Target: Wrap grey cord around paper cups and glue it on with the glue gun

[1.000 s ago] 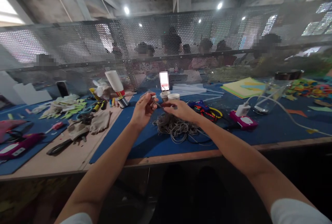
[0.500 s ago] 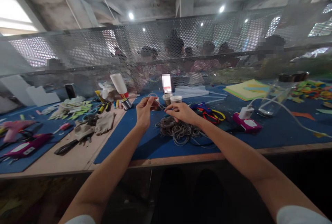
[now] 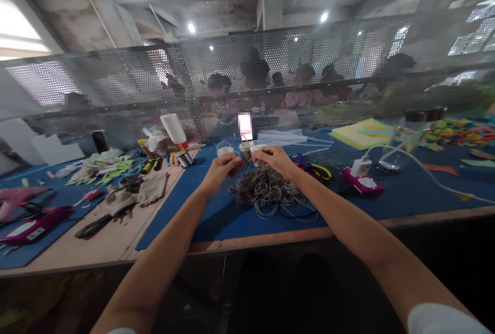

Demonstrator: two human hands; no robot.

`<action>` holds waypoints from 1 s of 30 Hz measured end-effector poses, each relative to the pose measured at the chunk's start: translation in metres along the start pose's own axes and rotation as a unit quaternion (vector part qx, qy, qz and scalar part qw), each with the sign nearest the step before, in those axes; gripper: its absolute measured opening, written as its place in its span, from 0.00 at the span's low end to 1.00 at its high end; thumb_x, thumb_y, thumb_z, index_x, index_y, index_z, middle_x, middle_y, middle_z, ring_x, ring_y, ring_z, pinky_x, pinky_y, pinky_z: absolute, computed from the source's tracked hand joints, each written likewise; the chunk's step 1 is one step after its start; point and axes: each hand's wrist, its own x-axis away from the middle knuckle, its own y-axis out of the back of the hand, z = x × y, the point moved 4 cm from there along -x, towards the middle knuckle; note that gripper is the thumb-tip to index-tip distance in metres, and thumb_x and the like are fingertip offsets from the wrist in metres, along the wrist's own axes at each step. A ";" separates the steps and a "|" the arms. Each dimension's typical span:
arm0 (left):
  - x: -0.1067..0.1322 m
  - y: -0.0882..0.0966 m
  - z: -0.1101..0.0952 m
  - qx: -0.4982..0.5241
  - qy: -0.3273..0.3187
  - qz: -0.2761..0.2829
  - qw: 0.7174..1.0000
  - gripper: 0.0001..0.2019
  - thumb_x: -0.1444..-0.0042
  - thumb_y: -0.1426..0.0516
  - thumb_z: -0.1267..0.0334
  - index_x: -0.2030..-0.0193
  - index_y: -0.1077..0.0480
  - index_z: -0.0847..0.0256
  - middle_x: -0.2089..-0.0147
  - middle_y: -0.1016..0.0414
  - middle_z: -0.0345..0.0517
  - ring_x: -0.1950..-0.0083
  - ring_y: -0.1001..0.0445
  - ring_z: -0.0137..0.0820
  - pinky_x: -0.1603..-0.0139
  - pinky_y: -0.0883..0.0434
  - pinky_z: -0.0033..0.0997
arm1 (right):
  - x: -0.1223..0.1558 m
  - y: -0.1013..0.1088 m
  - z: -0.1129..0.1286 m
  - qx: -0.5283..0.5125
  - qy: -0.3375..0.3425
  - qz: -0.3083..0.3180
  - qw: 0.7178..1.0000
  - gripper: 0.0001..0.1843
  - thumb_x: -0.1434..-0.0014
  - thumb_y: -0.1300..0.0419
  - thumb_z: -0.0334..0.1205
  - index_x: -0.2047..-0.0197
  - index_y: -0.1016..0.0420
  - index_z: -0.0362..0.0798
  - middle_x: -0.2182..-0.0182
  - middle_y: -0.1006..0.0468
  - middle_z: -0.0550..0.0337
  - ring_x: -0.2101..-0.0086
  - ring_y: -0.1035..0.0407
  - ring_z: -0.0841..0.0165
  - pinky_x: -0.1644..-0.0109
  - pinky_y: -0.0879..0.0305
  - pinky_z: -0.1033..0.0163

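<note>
My left hand point(image 3: 223, 170) is closed in a pinch, above the blue mat and just in front of a small white cup point(image 3: 225, 151) with a thin loop handle. My right hand point(image 3: 274, 160) is pinched too, level with the left and a short gap away. A thin grey cord point(image 3: 249, 162) runs between the two sets of fingertips; its ends are too small to make out. Below them lies a tangled heap of grey cord point(image 3: 266, 189). Two more small cups stand behind my hands, one grey-brown point(image 3: 246, 150) and one white, partly hidden by my right fingers.
Pliers with coloured handles point(image 3: 315, 167) lie right of the heap. Farther right are a magenta power strip point(image 3: 363, 183) with a charger and a glass jar point(image 3: 404, 140). Stacked paper cups point(image 3: 174, 130), gloves point(image 3: 152, 188) and a glue gun are left. A lit phone point(image 3: 245, 125) stands behind the cups.
My left hand has lowered and turned over, uncovering the cup with the loop handle. The right hand has risen slightly with its fingertips drawn together. The view has shifted a little.
</note>
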 end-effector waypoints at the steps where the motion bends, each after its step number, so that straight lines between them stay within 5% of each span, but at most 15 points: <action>1: 0.002 -0.004 -0.001 -0.019 -0.003 0.038 0.999 0.16 0.44 0.31 0.49 0.67 0.19 0.62 0.70 0.21 0.47 0.73 0.30 0.26 0.72 0.35 0.26 | -0.001 0.001 0.001 -0.014 -0.007 -0.001 1.000 0.22 0.39 0.35 0.59 0.71 0.20 0.48 0.79 0.32 0.65 0.76 0.43 0.73 0.71 0.47 0.63; 6: 0.002 0.001 -0.002 -0.014 0.023 0.095 0.995 0.16 0.50 0.27 0.51 0.71 0.20 0.64 0.74 0.25 0.46 0.73 0.31 0.26 0.70 0.34 0.26 | 0.002 0.009 0.007 -0.082 -0.037 0.034 0.995 0.23 0.43 0.31 0.60 0.74 0.22 0.49 0.77 0.28 0.62 0.75 0.38 0.72 0.69 0.40 0.63; 11: -0.005 0.020 -0.006 0.224 0.043 -0.033 0.973 0.11 0.46 0.31 0.61 0.71 0.26 0.62 0.69 0.25 0.43 0.68 0.26 0.26 0.64 0.24 0.26 | 0.012 0.024 0.011 -0.143 -0.064 0.080 0.984 0.21 0.42 0.31 0.60 0.70 0.20 0.49 0.74 0.26 0.61 0.72 0.35 0.71 0.65 0.35 0.62; 16: -0.003 0.024 -0.011 0.346 0.066 -0.131 0.927 0.10 0.37 0.39 0.70 0.70 0.31 0.61 0.60 0.20 0.46 0.61 0.20 0.26 0.54 0.19 0.29 | 0.013 0.036 0.004 -0.184 -0.042 0.037 0.981 0.18 0.41 0.31 0.57 0.63 0.17 0.50 0.72 0.26 0.62 0.71 0.35 0.71 0.65 0.35 0.63; 22: 0.000 0.005 -0.006 0.280 0.084 0.011 0.956 0.10 0.43 0.33 0.63 0.69 0.29 0.62 0.67 0.24 0.43 0.78 0.38 0.18 0.78 0.35 0.20 | 0.010 0.028 -0.006 -0.153 -0.043 0.020 0.987 0.18 0.40 0.31 0.57 0.61 0.16 0.48 0.78 0.32 0.66 0.76 0.43 0.75 0.73 0.50 0.65; 26: 0.004 -0.010 -0.002 0.095 0.052 0.059 0.992 0.17 0.44 0.32 0.48 0.63 0.24 0.61 0.75 0.27 0.41 0.76 0.34 0.24 0.79 0.41 0.23 | 0.014 0.019 -0.005 -0.094 -0.035 0.014 0.995 0.19 0.39 0.33 0.57 0.61 0.16 0.47 0.79 0.35 0.68 0.77 0.47 0.75 0.73 0.53 0.62; 30: 0.008 -0.022 0.000 0.056 0.041 0.067 0.995 0.22 0.48 0.27 0.54 0.51 0.22 0.62 0.76 0.26 0.41 0.77 0.34 0.25 0.78 0.42 0.25 | 0.017 0.011 -0.003 -0.080 -0.039 0.039 0.995 0.17 0.38 0.33 0.52 0.61 0.15 0.45 0.81 0.38 0.68 0.77 0.47 0.75 0.72 0.55 0.61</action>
